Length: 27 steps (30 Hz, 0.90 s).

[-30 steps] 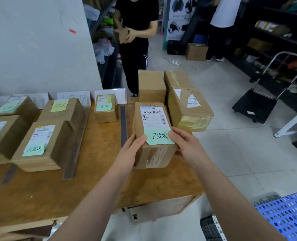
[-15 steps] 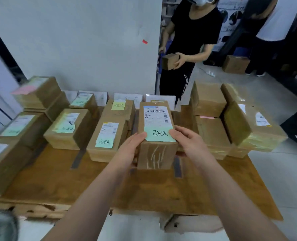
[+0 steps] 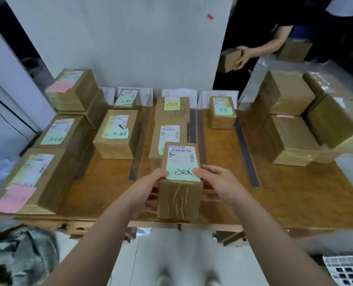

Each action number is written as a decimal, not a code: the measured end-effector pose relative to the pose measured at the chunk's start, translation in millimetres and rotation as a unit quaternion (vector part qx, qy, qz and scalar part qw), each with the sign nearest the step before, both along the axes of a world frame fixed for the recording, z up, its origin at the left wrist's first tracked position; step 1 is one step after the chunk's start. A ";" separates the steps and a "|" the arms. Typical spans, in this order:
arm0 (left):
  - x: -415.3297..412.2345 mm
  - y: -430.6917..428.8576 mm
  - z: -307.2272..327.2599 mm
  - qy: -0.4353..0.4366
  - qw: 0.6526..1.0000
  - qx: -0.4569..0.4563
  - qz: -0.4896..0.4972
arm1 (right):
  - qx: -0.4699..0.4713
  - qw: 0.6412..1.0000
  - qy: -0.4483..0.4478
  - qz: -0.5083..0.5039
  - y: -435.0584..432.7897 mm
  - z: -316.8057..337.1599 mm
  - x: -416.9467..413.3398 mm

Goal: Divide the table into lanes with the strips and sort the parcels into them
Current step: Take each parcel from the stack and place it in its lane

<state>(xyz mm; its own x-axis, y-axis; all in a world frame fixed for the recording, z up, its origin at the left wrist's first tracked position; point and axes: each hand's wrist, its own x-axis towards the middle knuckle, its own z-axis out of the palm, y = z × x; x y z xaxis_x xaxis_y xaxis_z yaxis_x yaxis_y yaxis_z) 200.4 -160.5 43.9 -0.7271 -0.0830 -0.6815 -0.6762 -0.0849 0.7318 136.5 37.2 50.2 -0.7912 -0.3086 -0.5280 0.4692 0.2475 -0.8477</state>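
Strips [image 3: 246, 149] laid, most parcels sorted: my left hand [image 3: 145, 190] and right hand [image 3: 219, 185] clasp a green-noted parcel [image 3: 180, 182] over the worktop's [image 3: 295, 195] middle lane, while the right-hand stack [image 3: 291, 120] seemingly awaits sorting.

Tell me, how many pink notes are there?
3 pink notes: one on the back-left box, one on the front-left box, one peeking from the right stack. Others may be hidden.

Crate [image 3: 349, 269] cut by frame corner
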 end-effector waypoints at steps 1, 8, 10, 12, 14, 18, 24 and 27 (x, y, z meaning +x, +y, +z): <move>2.3 -3.1 -4.4 -0.003 1.000 0.002 -0.001 | 0.001 1.000 -0.007 -0.001 -3.6 -5.3 2.3; 15.2 -12.7 -43.1 -0.020 0.999 0.018 0.019 | -0.008 0.998 -0.057 -0.027 -24.2 -46.6 15.5; 17.2 -15.4 -53.7 -0.015 1.000 0.019 0.019 | -0.007 0.997 -0.071 -0.038 -28.8 -60.2 18.2; 16.9 -17.1 -61.2 -0.010 1.000 0.014 0.024 | -0.008 0.995 -0.082 -0.051 -32.7 -71.4 20.0; 15.6 -16.3 -65.4 -0.004 1.000 0.002 0.027 | -0.001 0.995 -0.082 -0.057 -35.8 -81.8 20.9; 16.0 -14.0 -71.6 0.002 0.999 -0.030 0.016 | 0.038 0.997 -0.051 -0.044 -41.2 -94.7 22.6; 14.1 -13.6 -77.4 0.022 0.997 -0.077 0.004 | 0.062 0.998 -0.010 -0.027 -41.9 -99.0 24.5; 13.4 -11.0 -74.2 0.037 0.989 -0.138 -0.027 | 0.089 0.996 0.013 -0.005 -41.5 -94.7 26.4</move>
<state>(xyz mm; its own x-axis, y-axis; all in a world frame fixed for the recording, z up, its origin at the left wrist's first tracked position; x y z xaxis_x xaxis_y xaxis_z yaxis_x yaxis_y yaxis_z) 213.8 -171.4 -30.3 -0.7831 -0.2185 -0.5822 -0.6173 0.1605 0.7702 163.0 -4.2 -44.5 -0.8076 -0.2043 -0.5533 0.4510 0.3906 -0.8025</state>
